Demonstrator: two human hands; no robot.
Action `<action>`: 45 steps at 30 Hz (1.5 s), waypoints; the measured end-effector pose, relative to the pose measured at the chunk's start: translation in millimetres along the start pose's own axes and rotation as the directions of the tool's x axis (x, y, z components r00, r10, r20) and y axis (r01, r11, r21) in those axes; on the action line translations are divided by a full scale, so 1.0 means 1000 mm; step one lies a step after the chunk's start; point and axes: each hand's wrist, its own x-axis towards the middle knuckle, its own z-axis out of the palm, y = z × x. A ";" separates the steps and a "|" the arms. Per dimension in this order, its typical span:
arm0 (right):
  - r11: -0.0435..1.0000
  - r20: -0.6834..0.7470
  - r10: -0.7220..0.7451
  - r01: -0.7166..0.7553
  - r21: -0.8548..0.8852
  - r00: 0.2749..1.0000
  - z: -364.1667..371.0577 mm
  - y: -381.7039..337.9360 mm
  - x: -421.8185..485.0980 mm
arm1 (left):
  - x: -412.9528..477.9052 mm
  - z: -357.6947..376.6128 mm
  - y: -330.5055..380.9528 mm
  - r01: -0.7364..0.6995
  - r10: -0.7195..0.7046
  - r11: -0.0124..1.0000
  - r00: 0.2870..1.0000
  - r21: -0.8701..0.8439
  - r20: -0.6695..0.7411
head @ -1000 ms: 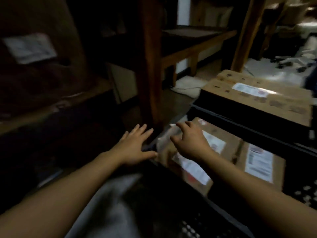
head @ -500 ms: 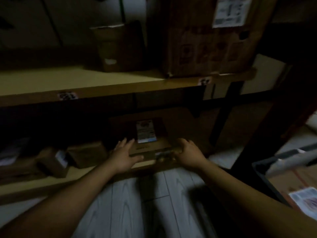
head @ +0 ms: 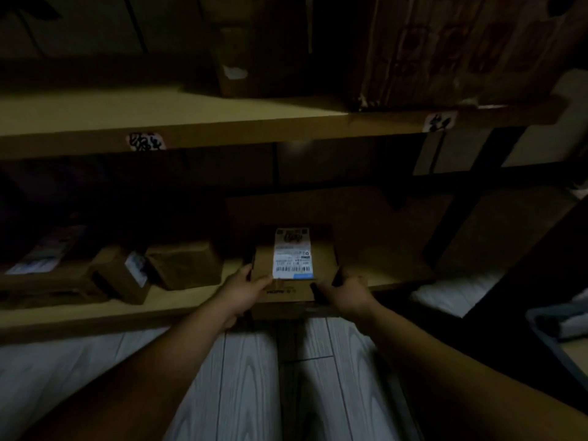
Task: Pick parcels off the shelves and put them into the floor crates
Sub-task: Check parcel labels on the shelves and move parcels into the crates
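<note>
Super dim, so going L to R w/ everything placed off the labelled parcel (head: 294,283). Left of it on the same lower shelf (head: 191,302) I count 3 other parcels: a flat one (head: 47,275) furthest out, a small tilted box (head: 122,276) w/ a white sticker, then a plain brown box (head: 186,265) closest. Next the left hand (head: 245,288) grips the parcel's left edge, thumb on top, fingers curled down the side. The parcel itself sits at the shelf's front lip, 1 white barcode label (head: 292,253) face up. At its right front corner the right hand (head: 346,289) holds it, thumb on top, fingers wrapped round the side. Behind it, 1 big cardboard piece (head: 366,218), sheet or box idk. Above it the upper shelf (head: 95,113) carries 2 boxes, a narrow box (head: 257,43) and a wide box (head: 461,49), plus 2 scribbled tags on its edge, left tag (head: 146,142) and right tag (head: 440,121). Down-right of the parcel, 1 floor crate (head: 547,342), only a corner in frame; sth pale grey inside, can't ID it.
</note>
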 end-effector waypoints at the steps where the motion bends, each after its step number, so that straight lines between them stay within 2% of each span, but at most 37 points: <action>1: 1.000 0.008 0.005 -0.004 -0.013 1.000 -0.001 0.004 -0.002 | -0.007 -0.001 -0.003 0.003 -0.002 0.999 1.000 -0.049 0.023; 3: 0.999 -0.009 -0.013 0.013 0.040 1.000 -0.002 0.004 -0.011 | -0.016 -0.001 -0.010 -0.008 0.014 0.991 0.999 -0.137 0.040; 7: 0.978 -0.055 -0.128 0.135 0.161 0.990 -0.004 -0.001 -0.033 | -0.032 0.001 -0.014 -0.173 0.170 0.968 0.985 -0.182 -0.032; 10: 0.960 -0.099 -0.218 0.232 0.157 0.971 -0.004 -0.006 -0.051 | -0.046 -0.002 -0.015 -0.265 0.258 0.949 0.964 -0.169 -0.063; 17: 0.926 -0.132 -0.333 0.350 0.138 0.933 -0.006 -0.011 -0.085 | -0.076 -0.018 -0.024 -0.414 0.402 0.902 0.909 -0.127 -0.106; 27: 0.902 -0.161 -0.379 0.403 0.158 0.911 0.001 -0.016 -0.106 | -0.097 -0.030 -0.023 -0.478 0.463 0.874 0.875 -0.092 -0.142; 32: 0.902 -0.135 -0.353 0.375 0.214 0.926 -0.007 -0.025 -0.104 | -0.101 -0.033 0.000 -0.388 0.374 0.912 0.920 -0.134 -0.115; 36: 0.895 -0.070 -0.312 0.317 0.313 0.948 -0.021 -0.029 -0.128 | -0.131 -0.028 0.016 -0.246 0.234 0.952 0.968 -0.182 -0.086; 41: 0.911 0.010 -0.206 0.188 0.367 0.979 -0.067 -0.041 -0.187 | -0.195 -0.018 0.049 -0.074 0.075 0.985 0.997 -0.156 0.004; 45: 0.934 0.061 -0.127 0.099 0.343 0.990 -0.112 -0.059 -0.242 | -0.261 -0.011 0.100 0.035 -0.023 0.989 0.997 -0.144 0.079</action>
